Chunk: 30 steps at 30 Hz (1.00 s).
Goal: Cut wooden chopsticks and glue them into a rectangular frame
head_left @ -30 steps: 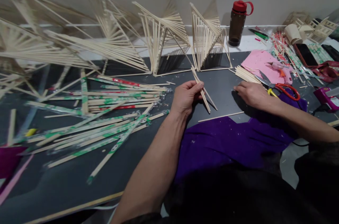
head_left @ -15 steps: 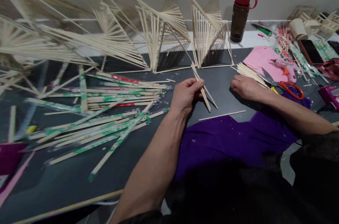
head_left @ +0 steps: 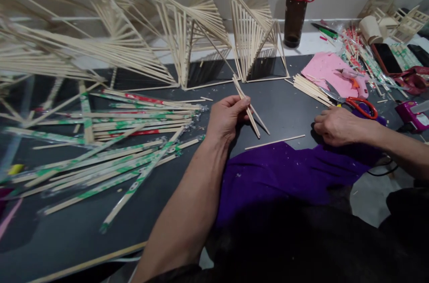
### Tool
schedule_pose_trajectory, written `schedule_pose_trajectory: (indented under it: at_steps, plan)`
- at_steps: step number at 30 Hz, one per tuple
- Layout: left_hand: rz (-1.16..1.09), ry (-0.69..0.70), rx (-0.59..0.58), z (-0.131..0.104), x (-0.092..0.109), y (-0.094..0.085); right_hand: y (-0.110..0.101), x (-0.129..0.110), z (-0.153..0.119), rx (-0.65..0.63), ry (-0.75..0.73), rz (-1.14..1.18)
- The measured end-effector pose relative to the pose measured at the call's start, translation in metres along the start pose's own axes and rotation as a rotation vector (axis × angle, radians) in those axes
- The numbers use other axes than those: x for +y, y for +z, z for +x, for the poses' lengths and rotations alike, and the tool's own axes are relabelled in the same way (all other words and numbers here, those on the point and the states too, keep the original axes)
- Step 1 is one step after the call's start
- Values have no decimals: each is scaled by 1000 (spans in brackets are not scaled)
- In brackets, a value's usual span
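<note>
Between the thumb and fingers of my left hand (head_left: 229, 118) are a few thin wooden sticks (head_left: 252, 115), spread slightly apart at their lower ends. My right hand (head_left: 338, 126) rests at the upper edge of the purple cloth (head_left: 284, 171), its fingers curled; whatever they hold, if anything, is hidden. Just beyond it lies a bundle of loose sticks (head_left: 310, 89) beside the scissors (head_left: 360, 105) with red-orange handles. A single stick (head_left: 275, 142) lies on the dark table between my hands, along the cloth's edge.
Stick structures (head_left: 258, 37) stand along the wall, with a red-lidded bottle (head_left: 295, 15) beside them. Wrapped chopsticks (head_left: 134, 158) cover the left side. Pink cloth (head_left: 321, 66), a glue gun (head_left: 355, 80), a paper cup (head_left: 370, 29) and a phone (head_left: 385, 57) are at the right.
My right hand has moved away from the stick bundle, toward me and to the right, onto the purple cloth's edge. My left hand still holds its sticks. The whole view has shifted slightly.
</note>
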<state>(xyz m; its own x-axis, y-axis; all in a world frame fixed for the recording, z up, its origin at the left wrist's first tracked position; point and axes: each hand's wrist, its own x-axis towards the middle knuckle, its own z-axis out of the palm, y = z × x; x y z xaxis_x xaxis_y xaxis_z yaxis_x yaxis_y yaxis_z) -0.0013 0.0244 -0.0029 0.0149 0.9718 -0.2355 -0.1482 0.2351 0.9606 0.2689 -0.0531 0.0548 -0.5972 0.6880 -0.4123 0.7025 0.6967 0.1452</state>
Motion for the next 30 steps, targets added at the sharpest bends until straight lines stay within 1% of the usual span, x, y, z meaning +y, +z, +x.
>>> schedule_pose_trajectory:
  at_steps: [2, 3, 6, 8, 10, 14, 15, 16, 17, 21, 23, 25, 27, 28, 30]
  plan:
    - [2, 1, 7, 0, 0, 0, -2, 1, -1, -21, 34, -7]
    - [1, 1, 12, 1, 0, 0, -2, 2, 1, -10, 64, -3]
    - [-2, 2, 25, 1, 0, 0, 3, 1, 8, 103, 124, 75]
    - [-6, 6, 33, 2, 0, -1, 9, -2, 14, 192, 110, 146]
    - [-10, 10, 36, 2, 0, -1, 14, -3, 21, 236, 117, 150]
    - [-6, 13, 28, 2, 0, -1, 13, 1, 31, 231, 300, 25]
    - [-6, 12, 26, 2, 0, -2, 12, 2, 32, 239, 319, 25]
    - [-10, 13, 26, 2, 0, -2, 11, 3, 32, 251, 301, 57]
    - [-14, 15, 28, 2, 0, -2, 10, 3, 32, 267, 248, 118]
    - [-18, 27, 33, 3, 0, -2, 14, -7, 26, 353, -141, 425]
    - [-12, 27, 31, 3, -1, -2, 19, -15, 24, 387, -262, 444]
    - [-7, 25, 30, 3, -1, -2, 24, -22, 21, 401, -285, 386]
    - [-5, 21, 29, 3, -1, -2, 25, -27, 17, 379, -252, 316]
    - [-5, 19, 28, 3, -1, -2, 23, -27, 14, 351, -234, 287]
    - [-9, 17, 26, 2, -1, -1, 17, -26, 7, 255, -206, 239]
